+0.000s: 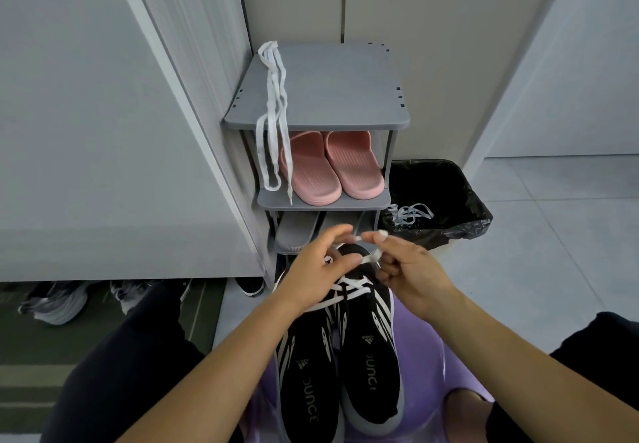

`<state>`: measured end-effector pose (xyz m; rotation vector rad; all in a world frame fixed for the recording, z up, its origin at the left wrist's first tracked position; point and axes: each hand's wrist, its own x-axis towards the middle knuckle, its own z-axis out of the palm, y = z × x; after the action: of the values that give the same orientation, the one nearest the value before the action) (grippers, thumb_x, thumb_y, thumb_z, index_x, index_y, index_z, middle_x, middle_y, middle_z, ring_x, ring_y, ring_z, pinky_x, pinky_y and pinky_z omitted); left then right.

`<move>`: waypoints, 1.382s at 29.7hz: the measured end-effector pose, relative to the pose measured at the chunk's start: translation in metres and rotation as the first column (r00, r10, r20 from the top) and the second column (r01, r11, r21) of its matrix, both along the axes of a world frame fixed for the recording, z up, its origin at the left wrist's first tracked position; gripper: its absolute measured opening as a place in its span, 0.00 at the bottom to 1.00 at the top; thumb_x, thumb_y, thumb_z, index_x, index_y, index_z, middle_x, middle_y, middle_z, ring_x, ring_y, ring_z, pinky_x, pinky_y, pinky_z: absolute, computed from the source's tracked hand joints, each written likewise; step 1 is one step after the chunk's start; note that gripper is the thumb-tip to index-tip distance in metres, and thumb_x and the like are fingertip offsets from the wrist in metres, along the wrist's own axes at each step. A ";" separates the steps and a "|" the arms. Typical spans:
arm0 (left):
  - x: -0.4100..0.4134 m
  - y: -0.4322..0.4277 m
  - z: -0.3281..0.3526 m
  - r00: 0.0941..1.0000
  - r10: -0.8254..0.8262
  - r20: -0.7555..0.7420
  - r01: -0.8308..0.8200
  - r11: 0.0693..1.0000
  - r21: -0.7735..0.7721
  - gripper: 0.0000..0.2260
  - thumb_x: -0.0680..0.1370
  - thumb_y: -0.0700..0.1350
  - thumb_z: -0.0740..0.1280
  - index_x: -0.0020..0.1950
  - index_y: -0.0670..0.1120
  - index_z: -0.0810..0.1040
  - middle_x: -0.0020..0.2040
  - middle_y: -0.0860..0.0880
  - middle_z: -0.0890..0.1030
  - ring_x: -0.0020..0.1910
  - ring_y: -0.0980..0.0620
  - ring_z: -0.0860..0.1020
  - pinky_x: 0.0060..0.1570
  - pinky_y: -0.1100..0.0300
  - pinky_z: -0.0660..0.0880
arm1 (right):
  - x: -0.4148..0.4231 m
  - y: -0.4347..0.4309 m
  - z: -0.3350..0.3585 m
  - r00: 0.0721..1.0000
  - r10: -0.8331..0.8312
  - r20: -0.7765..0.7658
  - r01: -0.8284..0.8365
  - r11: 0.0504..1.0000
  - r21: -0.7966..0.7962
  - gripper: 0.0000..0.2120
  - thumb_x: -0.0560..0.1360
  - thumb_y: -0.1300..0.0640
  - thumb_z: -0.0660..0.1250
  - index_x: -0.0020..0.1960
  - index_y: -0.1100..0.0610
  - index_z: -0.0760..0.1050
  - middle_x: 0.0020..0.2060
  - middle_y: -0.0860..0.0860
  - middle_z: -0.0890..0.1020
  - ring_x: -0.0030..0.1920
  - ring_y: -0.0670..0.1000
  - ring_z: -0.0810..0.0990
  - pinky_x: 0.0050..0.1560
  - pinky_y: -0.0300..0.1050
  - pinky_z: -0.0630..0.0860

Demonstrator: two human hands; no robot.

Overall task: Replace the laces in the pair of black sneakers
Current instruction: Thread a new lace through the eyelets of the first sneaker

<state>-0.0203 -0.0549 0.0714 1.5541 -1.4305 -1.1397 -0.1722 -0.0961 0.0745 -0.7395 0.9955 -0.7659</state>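
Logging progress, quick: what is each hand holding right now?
Left hand: pinches an end of the white lace.
Right hand: pinches the same white lace.

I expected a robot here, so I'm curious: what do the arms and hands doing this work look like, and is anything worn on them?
They are a person's arms, no machine. The left hand and right hand are bare: no gloves, rings or watch visible. The left forearm and right forearm are uncovered, no sleeves showing. Beside them, dark trousers cover the knees.
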 end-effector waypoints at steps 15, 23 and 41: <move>-0.011 0.009 0.011 0.930 0.033 -0.367 0.049 0.976 0.211 0.03 0.77 0.41 0.65 0.51 0.45 0.73 0.29 0.52 0.76 0.24 0.59 0.71 0.25 0.69 0.64 | 0.017 0.015 0.021 0.989 0.144 0.015 -0.143 0.987 -0.076 0.07 0.74 0.61 0.65 0.47 0.63 0.79 0.33 0.64 0.76 0.24 0.52 0.76 0.26 0.39 0.75; 0.080 -0.007 0.029 0.863 -0.098 0.495 -0.111 0.920 0.376 0.05 0.76 0.43 0.67 0.42 0.43 0.80 0.39 0.46 0.81 0.37 0.51 0.76 0.44 0.56 0.74 | -0.005 -0.015 0.007 0.973 -0.232 0.004 0.232 0.972 0.036 0.05 0.75 0.61 0.64 0.44 0.59 0.79 0.21 0.46 0.64 0.21 0.43 0.59 0.24 0.33 0.60; 0.048 0.007 0.070 0.996 -0.088 0.010 0.085 0.986 0.141 0.04 0.76 0.41 0.66 0.43 0.45 0.81 0.25 0.62 0.76 0.26 0.67 0.72 0.31 0.77 0.66 | 0.014 -0.001 0.018 0.880 0.376 -0.290 -0.470 0.780 -0.413 0.10 0.75 0.55 0.65 0.36 0.53 0.78 0.36 0.47 0.76 0.39 0.43 0.74 0.47 0.35 0.68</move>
<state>0.0277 -0.0475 0.1416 1.6140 -1.4677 -1.3072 -0.1580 -0.0971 0.0924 -1.4394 0.7654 -0.5408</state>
